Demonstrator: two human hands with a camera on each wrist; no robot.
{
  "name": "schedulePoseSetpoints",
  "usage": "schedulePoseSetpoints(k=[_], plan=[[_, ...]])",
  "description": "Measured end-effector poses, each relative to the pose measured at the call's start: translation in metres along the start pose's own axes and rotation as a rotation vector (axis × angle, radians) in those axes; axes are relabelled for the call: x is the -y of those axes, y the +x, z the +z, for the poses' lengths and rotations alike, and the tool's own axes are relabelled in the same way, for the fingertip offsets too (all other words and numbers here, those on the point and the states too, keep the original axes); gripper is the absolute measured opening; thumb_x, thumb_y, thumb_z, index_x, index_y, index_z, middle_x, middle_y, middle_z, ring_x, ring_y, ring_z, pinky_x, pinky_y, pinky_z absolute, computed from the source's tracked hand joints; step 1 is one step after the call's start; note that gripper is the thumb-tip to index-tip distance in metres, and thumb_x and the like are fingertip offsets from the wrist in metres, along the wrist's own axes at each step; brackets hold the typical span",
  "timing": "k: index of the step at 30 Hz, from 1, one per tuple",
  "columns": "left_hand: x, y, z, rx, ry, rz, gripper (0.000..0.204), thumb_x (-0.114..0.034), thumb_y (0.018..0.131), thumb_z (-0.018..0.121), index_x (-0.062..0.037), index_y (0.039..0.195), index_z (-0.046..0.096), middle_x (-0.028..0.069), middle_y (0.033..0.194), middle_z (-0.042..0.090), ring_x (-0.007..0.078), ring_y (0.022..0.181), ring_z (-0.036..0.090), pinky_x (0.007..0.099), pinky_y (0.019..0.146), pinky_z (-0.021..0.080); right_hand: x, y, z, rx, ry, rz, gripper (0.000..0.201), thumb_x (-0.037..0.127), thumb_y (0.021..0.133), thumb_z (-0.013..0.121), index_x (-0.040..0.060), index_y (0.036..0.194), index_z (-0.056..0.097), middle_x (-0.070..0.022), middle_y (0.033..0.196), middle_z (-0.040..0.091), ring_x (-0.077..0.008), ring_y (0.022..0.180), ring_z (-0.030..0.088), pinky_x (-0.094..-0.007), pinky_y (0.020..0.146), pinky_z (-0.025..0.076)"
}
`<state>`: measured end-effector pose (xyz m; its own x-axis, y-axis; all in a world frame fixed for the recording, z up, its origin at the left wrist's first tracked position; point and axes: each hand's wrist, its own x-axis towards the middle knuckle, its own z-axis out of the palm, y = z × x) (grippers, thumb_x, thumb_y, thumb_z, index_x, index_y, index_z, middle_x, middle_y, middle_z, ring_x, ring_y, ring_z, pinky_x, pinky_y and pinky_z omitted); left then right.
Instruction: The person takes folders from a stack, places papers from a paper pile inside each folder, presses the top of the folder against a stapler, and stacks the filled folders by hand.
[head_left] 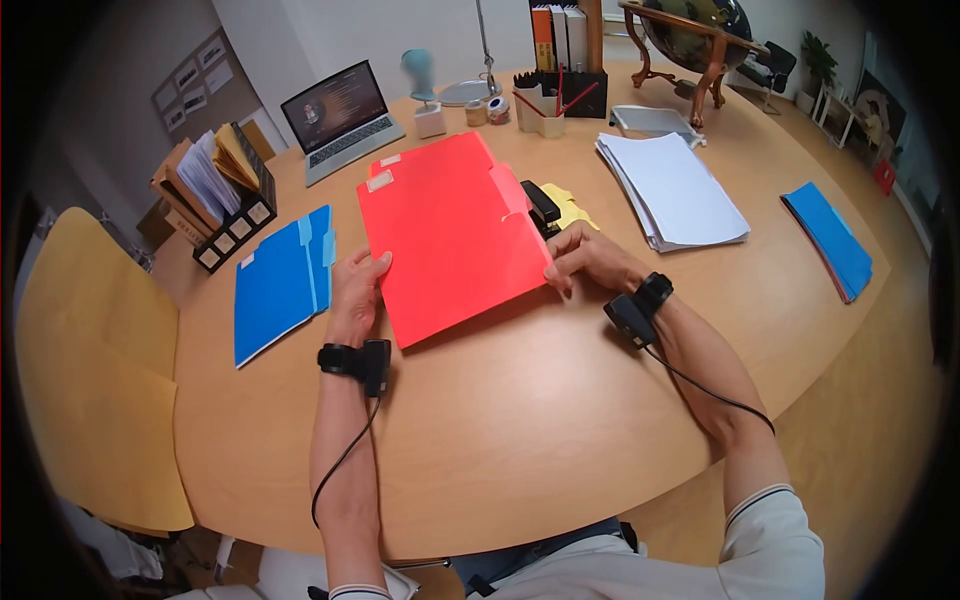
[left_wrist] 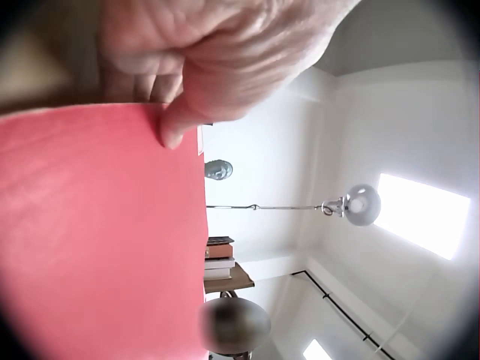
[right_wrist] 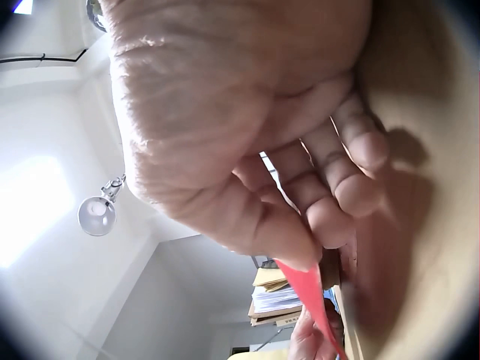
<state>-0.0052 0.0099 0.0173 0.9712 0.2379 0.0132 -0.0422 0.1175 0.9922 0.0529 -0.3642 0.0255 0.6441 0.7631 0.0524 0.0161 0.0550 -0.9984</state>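
Red file folders (head_left: 450,240) with white tab labels are held tilted over the middle of the desk. My left hand (head_left: 355,290) grips their left edge, thumb on the front face and fingers behind, as the left wrist view also shows. At the lower right edge my right hand (head_left: 595,258) pinches the folders between thumb and fingers. A black stapler or punch (head_left: 541,208) and something yellow (head_left: 567,208) lie partly hidden behind the folders' right side. Left of my left hand lie blue folders (head_left: 285,280).
A stack of white paper (head_left: 675,190) lies right of centre, with more blue folders (head_left: 832,240) near the right edge. At the back stand a laptop (head_left: 345,120), a pen holder (head_left: 541,112) and a globe (head_left: 700,35). A file organizer (head_left: 235,225) stands far left.
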Motion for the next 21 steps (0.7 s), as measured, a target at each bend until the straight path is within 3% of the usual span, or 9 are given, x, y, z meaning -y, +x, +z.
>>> schedulePoseSetpoints(k=[2, 4, 9, 11, 12, 14, 15, 17, 21], plan=[[-0.013, -0.010, 0.005, 0.089, 0.002, -0.043, 0.049, -0.010, 0.093, 0.073, 0.0054, 0.133, 0.050, 0.0136, 0.111, 0.073, 0.0166, 0.094, 0.073, 0.0281, 0.076, 0.061, -0.002, 0.000, -0.002, -0.031, 0.013, 0.025, 0.015, 0.012, 0.091, 0.068, -0.0013, 0.085, 0.069, -0.0076, 0.073, 0.068, -0.0121, 0.059, 0.062, -0.0286, 0.059, 0.053], [-0.012, -0.013, 0.004, 0.178, 0.024, -0.072, 0.049, -0.010, 0.093, 0.073, 0.0046, 0.133, 0.050, 0.0125, 0.110, 0.073, 0.0161, 0.093, 0.073, 0.0276, 0.075, 0.060, -0.009, 0.008, -0.007, -0.115, 0.350, 0.039, 0.024, 0.023, 0.098, 0.066, -0.0011, 0.098, 0.070, -0.0069, 0.084, 0.071, -0.0115, 0.067, 0.065, -0.0266, 0.065, 0.054], [-0.014, -0.015, 0.006, 0.494, 0.123, -0.230, 0.053, -0.008, 0.089, 0.077, 0.0016, 0.134, 0.051, 0.0098, 0.098, 0.074, 0.0159, 0.082, 0.072, 0.0279, 0.072, 0.059, -0.008, 0.006, -0.003, -0.264, 0.345, -0.008, 0.030, 0.024, 0.100, 0.064, -0.0048, 0.109, 0.068, -0.0081, 0.097, 0.073, -0.0123, 0.078, 0.069, -0.0249, 0.074, 0.054], [-0.025, -0.026, 0.027, 0.186, 0.209, -0.091, 0.061, -0.011, 0.089, 0.079, 0.0027, 0.140, 0.047, 0.0142, 0.107, 0.071, 0.0163, 0.086, 0.069, 0.0292, 0.074, 0.057, -0.009, 0.006, -0.003, -0.281, 0.349, -0.009, 0.031, 0.023, 0.100, 0.063, -0.0061, 0.109, 0.069, -0.0089, 0.099, 0.074, -0.0128, 0.080, 0.070, -0.0248, 0.075, 0.054], [-0.022, -0.023, 0.030, 0.185, 0.210, -0.092, 0.061, -0.011, 0.089, 0.079, 0.0027, 0.140, 0.047, 0.0142, 0.107, 0.071, 0.0163, 0.086, 0.069, 0.0292, 0.074, 0.057, -0.009, 0.005, -0.004, -0.254, 0.347, -0.008, 0.031, 0.023, 0.100, 0.064, -0.0069, 0.108, 0.069, -0.0097, 0.100, 0.074, -0.0131, 0.082, 0.070, -0.0251, 0.077, 0.055], [-0.014, -0.012, 0.032, -0.098, 0.527, 0.365, 0.060, -0.014, 0.091, 0.076, 0.0045, 0.141, 0.047, 0.0184, 0.120, 0.065, 0.0228, 0.103, 0.066, 0.0334, 0.081, 0.056, -0.011, 0.004, -0.008, -0.226, 0.346, -0.008, 0.032, 0.023, 0.099, 0.064, -0.0078, 0.107, 0.070, -0.0105, 0.101, 0.074, -0.0134, 0.084, 0.071, -0.0254, 0.079, 0.055], [-0.011, -0.009, 0.030, -0.100, 0.528, 0.365, 0.060, -0.014, 0.091, 0.076, 0.0045, 0.141, 0.047, 0.0184, 0.120, 0.065, 0.0228, 0.103, 0.066, 0.0334, 0.081, 0.056, -0.014, 0.004, -0.013, -0.156, 0.328, 0.018, 0.032, 0.023, 0.099, 0.064, -0.0075, 0.107, 0.070, -0.0107, 0.102, 0.074, -0.0136, 0.086, 0.071, -0.0262, 0.081, 0.055], [-0.009, -0.006, 0.030, -0.126, 0.855, 0.740, 0.051, -0.021, 0.098, 0.068, 0.0059, 0.138, 0.051, 0.0192, 0.130, 0.060, 0.0290, 0.118, 0.058, 0.0364, 0.089, 0.054, -0.010, 0.003, -0.010, -0.085, 0.308, 0.044, 0.032, 0.023, 0.099, 0.064, -0.0073, 0.107, 0.071, -0.0109, 0.103, 0.075, -0.0138, 0.088, 0.071, -0.0270, 0.083, 0.055], [-0.006, -0.008, 0.038, 0.024, 0.866, 0.761, 0.043, -0.026, 0.104, 0.059, 0.0045, 0.134, 0.055, 0.0193, 0.124, 0.063, 0.0329, 0.122, 0.055, 0.0371, 0.093, 0.052, -0.005, 0.000, 0.006, -0.004, 0.386, 0.074, 0.034, 0.025, 0.099, 0.064, -0.0060, 0.112, 0.070, -0.0101, 0.107, 0.075, -0.0148, 0.092, 0.071, -0.0298, 0.088, 0.054]])
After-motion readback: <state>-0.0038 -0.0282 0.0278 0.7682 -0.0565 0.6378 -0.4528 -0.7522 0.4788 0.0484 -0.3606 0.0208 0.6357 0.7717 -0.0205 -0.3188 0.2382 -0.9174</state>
